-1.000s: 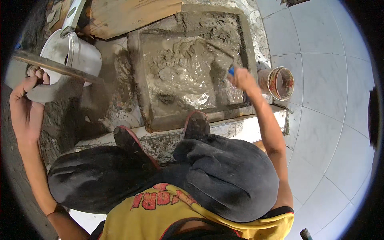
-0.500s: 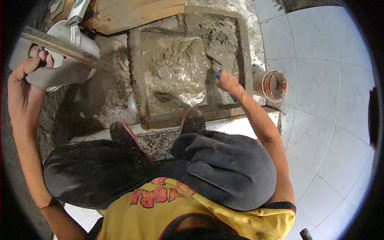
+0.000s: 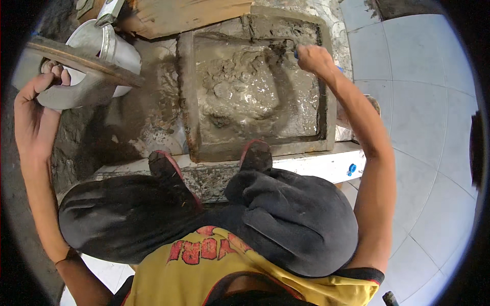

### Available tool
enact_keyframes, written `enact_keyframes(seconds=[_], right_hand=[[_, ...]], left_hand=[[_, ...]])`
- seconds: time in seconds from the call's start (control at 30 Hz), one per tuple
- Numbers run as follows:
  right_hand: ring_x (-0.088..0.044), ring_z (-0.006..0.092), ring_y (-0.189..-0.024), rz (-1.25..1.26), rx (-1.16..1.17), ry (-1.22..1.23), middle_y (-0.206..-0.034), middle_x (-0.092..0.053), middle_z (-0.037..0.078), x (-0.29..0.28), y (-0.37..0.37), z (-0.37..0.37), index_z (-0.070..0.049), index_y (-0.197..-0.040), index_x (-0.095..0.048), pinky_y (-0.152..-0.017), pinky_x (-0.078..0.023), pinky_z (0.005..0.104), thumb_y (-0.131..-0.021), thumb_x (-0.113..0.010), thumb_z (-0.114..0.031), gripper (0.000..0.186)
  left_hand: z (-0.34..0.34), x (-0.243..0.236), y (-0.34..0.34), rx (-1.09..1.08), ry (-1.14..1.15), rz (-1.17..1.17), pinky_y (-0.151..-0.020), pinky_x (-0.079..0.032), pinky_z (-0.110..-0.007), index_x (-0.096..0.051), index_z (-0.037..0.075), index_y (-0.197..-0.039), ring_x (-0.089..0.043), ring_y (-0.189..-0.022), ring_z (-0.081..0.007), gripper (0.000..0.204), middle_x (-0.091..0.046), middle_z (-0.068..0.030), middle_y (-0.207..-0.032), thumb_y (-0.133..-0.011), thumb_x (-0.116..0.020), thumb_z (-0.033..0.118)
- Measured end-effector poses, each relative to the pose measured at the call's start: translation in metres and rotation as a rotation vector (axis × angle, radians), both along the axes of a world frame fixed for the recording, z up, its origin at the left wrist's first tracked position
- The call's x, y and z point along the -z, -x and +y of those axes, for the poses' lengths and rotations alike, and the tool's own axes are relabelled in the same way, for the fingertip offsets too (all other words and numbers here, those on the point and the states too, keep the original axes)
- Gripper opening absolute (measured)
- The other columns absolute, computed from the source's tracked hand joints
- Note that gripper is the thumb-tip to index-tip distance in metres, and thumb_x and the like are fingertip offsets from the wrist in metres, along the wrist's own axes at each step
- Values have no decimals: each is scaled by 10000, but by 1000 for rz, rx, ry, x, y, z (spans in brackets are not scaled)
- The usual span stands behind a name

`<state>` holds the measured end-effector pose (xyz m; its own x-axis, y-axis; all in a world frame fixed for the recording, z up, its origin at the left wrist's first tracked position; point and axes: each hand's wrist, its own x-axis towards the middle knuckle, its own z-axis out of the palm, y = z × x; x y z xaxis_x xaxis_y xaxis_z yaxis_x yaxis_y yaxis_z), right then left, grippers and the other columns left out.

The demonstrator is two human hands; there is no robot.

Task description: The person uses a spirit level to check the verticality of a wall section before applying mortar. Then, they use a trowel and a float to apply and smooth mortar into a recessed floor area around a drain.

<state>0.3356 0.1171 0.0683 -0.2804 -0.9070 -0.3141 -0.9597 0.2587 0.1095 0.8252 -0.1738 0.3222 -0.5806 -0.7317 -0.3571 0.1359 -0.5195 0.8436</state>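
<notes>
My right hand (image 3: 314, 59) is closed round the blue handle of a trowel (image 3: 296, 53), near the far right corner of a mortar tray (image 3: 190, 97). The trowel's thin metal neck reaches left, and its blade is hard to make out in the grey mud. Wet mortar (image 3: 240, 92) is heaped in the tray's middle, with a smeared, shiny band to its right. My left hand (image 3: 45, 86), at the far left, grips a wooden float (image 3: 89, 60) tilted nearly edge-on, its grey handle side toward me.
Behind the float stands a white bucket (image 3: 122, 58). A wooden board (image 3: 189, 18) lies beyond the tray. At right, a small bucket (image 3: 375, 103) is mostly hidden by my forearm. My shoes (image 3: 256, 155) rest against the near ledge (image 3: 306, 166), and pale tiles (image 3: 416, 56) cover the right side.
My right hand and the trowel have swept away from me and to the right, leaving a smoothed trail in the mortar. The left hand holds the float much as before.
</notes>
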Motion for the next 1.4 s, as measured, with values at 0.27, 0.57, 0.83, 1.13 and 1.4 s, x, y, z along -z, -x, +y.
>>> enact_keyframes(seconds=[0.27,0.57,0.83,1.13,1.4], right_hand=[[-703,327,-881,-67,-86,-195,-903,-691,222,38,-3,-36,23,-891,-665,-672,-567,409,-766,-575,-77,184],[-687,369,-938,-266,313,-244,-960,-691,246,62,-64,3,10,-938,-689,-783,-558,461,-765,-665,-148,235],[-686,363,-953,-105,110,-221,-987,-698,212,-12,-50,38,-19,-985,-688,-794,-561,441,-812,-600,-116,218],[-691,342,-952,84,-73,-269,-1026,-691,204,-71,-13,-27,-5,-1013,-669,-783,-559,437,-795,-553,-75,257],[-708,313,-924,29,-43,-317,-963,-712,189,13,-9,-80,1,-960,-696,-768,-573,424,-835,-603,-104,188]], left_hand=[[-10,3,5,-20,89,3,-1041,-491,-373,-505,-124,-1137,-562,-1067,-218,283,-546,-152,-1144,-858,-547,-110],[8,-11,16,-2,-103,124,-1014,-507,-351,-524,-93,-1079,-562,-1044,-212,228,-542,-124,-1072,-854,-555,-107],[3,-1,-19,13,217,9,-1002,-503,-311,-561,-95,-1042,-561,-1045,-175,184,-551,-109,-1095,-861,-586,-87],[9,5,-42,185,1191,-542,-1058,-430,-351,-597,-48,-1118,-551,-1108,-162,224,-595,-121,-1218,-894,-586,-56],[17,-26,-98,115,905,-689,-1026,-439,-358,-587,-12,-1122,-554,-1082,-162,189,-596,-110,-1190,-943,-544,30]])
